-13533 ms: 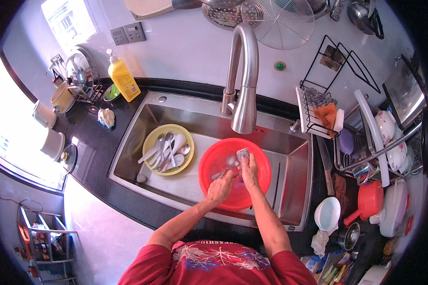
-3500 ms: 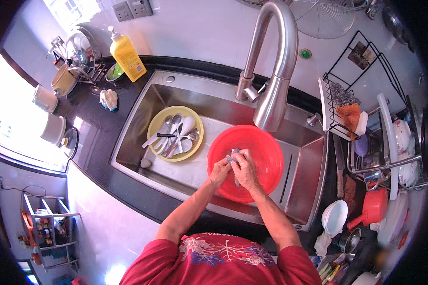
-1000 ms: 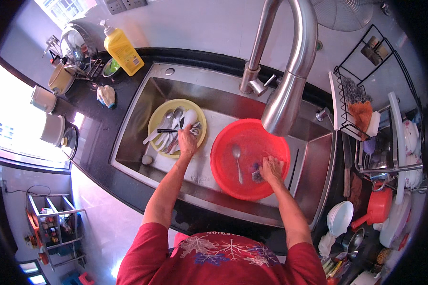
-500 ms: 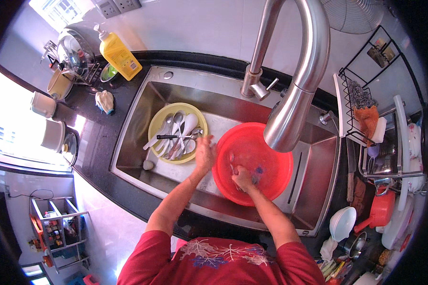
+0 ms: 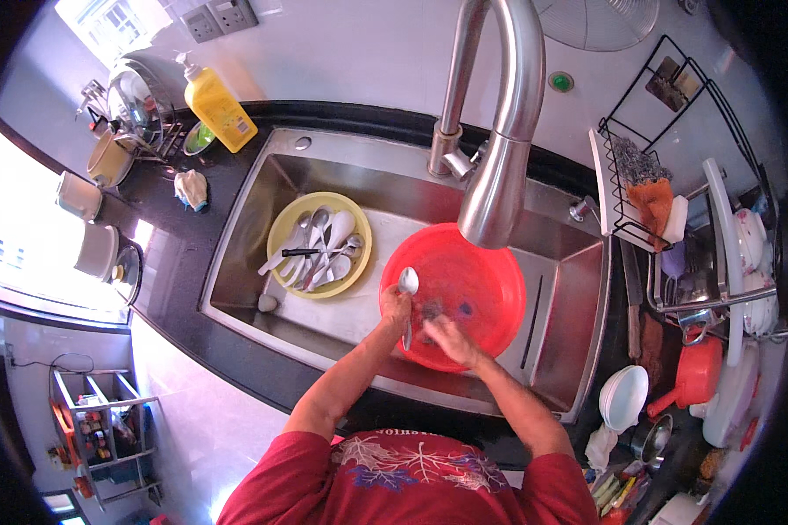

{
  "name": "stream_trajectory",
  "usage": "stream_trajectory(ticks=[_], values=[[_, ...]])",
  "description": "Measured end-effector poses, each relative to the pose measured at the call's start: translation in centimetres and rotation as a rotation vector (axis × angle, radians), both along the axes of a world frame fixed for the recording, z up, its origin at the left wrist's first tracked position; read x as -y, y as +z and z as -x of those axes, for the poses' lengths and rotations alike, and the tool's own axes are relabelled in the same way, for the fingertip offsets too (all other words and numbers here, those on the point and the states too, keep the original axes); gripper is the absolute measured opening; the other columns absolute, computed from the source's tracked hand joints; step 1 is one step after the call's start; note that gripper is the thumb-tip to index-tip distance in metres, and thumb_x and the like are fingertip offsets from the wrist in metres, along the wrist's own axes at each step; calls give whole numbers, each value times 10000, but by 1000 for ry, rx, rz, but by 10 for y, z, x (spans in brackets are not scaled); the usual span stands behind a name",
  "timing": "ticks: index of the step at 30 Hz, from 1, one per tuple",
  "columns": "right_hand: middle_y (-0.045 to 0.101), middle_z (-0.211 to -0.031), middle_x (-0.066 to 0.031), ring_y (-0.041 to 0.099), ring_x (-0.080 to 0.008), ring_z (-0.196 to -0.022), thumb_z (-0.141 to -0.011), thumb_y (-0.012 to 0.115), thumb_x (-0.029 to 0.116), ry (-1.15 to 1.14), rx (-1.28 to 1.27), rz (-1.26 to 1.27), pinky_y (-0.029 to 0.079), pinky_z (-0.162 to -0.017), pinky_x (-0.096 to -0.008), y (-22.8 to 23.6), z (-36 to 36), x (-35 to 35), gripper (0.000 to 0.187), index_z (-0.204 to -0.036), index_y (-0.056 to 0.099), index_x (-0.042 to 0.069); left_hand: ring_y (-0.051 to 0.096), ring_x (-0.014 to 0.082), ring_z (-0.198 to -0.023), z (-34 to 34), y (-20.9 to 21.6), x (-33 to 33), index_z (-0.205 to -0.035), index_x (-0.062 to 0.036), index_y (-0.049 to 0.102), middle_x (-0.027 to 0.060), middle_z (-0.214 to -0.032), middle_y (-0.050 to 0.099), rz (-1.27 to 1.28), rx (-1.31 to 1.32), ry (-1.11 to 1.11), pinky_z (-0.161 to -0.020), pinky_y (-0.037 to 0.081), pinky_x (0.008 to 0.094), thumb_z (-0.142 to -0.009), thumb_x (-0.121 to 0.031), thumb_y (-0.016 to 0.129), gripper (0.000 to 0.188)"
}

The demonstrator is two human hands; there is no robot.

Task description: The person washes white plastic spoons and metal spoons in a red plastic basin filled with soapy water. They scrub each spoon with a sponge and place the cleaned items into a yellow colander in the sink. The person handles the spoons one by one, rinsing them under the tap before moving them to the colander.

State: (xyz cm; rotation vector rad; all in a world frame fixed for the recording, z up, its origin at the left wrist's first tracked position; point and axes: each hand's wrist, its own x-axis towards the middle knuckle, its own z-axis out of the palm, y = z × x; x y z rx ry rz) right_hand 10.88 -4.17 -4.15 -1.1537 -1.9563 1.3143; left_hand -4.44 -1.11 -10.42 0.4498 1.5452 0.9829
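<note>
My left hand [image 5: 397, 308] is closed around a metal spoon [image 5: 409, 280], its bowl upright above the fingers, over the left side of a red basin [image 5: 510, 284]. My right hand [image 5: 451, 341] is over the near side of the basin, fingers stretched out and slightly blurred. A dark, blurry patch [image 5: 432, 309] lies by its fingertips; I cannot make out what it is. Water seems to fill the basin. Left of it, a yellow bowl [image 5: 280, 232] holds several spoons and other utensils, among them a white ladle-like spoon [image 5: 341, 227] and a black-handled piece [image 5: 299, 252].
The basin and bowl stand in a steel sink [image 5: 394, 203]. A faucet [image 5: 492, 197] hangs over the basin's far side. A yellow pump bottle [image 5: 219, 107] and a cloth [image 5: 191, 189] are on the left counter. A rack [image 5: 639, 197], white bowls [image 5: 623, 398] and a red dipper [image 5: 699, 376] crowd the right.
My left hand has moved from beside the yellow bowl to the red basin and now shows a spoon. My right hand has shifted slightly nearer me, its fingers now stretched out. The view has shifted a little.
</note>
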Motion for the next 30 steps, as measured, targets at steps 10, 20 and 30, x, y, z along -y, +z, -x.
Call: stream_trajectory(ticks=[10,20,30], values=[[429,-1003,-221,476,-358,-878,-671,567,171,344,485,12,398,-752,-443,-75,-12,10,332,-977,527,48,493,133,-550,-2,54,11,-925,-55,492,38,-684,516,-36,642,75,-438,423,271,-802,-9,411,154],[516,-598,-115,504,-226,-532,-698,533,60,-406,55,-88,389,-501,-357,16,-21,-24,64,-745,516,21,444,127,-543,-1,51,14,-841,-94,514,14,-688,508,119,592,-35,-412,360,276,-866,-309,410,240],[455,-802,-125,453,-290,-780,-714,558,67,-546,91,-493,367,-678,-400,11,40,-26,123,-824,516,32,498,115,-701,-7,60,17,-912,-157,512,-14,-827,515,20,658,-242,-513,417,261,-894,-430,293,351]])
